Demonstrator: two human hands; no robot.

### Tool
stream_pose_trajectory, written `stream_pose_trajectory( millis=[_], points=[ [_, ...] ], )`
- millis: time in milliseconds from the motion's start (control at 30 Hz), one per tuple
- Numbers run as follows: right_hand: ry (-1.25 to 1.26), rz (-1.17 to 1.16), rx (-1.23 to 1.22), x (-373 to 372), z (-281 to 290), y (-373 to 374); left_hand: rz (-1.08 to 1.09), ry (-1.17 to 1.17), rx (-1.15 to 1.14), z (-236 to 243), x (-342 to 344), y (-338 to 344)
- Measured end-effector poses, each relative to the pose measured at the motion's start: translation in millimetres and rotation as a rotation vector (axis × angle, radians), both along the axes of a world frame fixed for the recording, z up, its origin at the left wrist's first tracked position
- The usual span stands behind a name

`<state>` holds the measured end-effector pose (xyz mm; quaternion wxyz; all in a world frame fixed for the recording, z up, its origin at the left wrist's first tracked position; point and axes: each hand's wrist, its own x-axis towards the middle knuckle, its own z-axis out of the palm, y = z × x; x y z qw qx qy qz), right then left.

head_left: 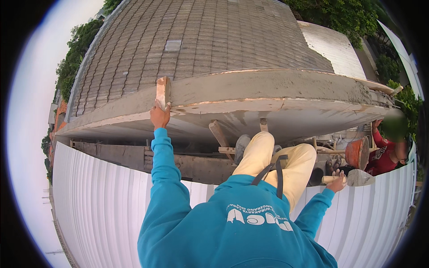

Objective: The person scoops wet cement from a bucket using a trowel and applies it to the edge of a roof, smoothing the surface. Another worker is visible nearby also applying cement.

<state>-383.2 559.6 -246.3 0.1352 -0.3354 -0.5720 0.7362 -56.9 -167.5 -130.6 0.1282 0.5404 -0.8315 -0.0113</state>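
My left hand (160, 116) is closed around the lower end of a short wooden block (163, 90). The block stands across the top of a wall ledge (250, 87) coated in wet grey mortar, at its left part. A thin board (214, 107) edged with mortar runs along the ledge's near side. Low on the right, my right hand (338, 182) grips a trowel by its pale wooden handle (329, 179). The trowel's grey, mortar-smeared blade (361, 177) points right, away from the ledge.
Beyond the ledge rises a tiled roof (201, 40). White corrugated sheeting (103, 192) lies behind me. Wooden props (219, 134) stand below the ledge by my feet. At right, a person in a red shirt (384, 154) is beside an orange bucket (356, 153).
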Motion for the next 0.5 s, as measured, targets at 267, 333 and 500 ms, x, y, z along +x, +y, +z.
stream_pose_trajectory(
  millis=[267,333,500],
  points=[
    [0.012,0.108,-0.027,-1.3,-0.9,-17.0,-0.22,-0.081,-0.029,8.4,-43.4,24.7],
    [-0.002,0.135,-0.019,-5.5,-8.8,-23.4,-0.248,-0.103,-0.076,5.0,-57.4,36.0],
    [-0.063,0.17,0.017,-5.1,-10.0,-28.8,-0.413,-0.024,-0.007,7.8,-121.5,101.9]
  ],
)
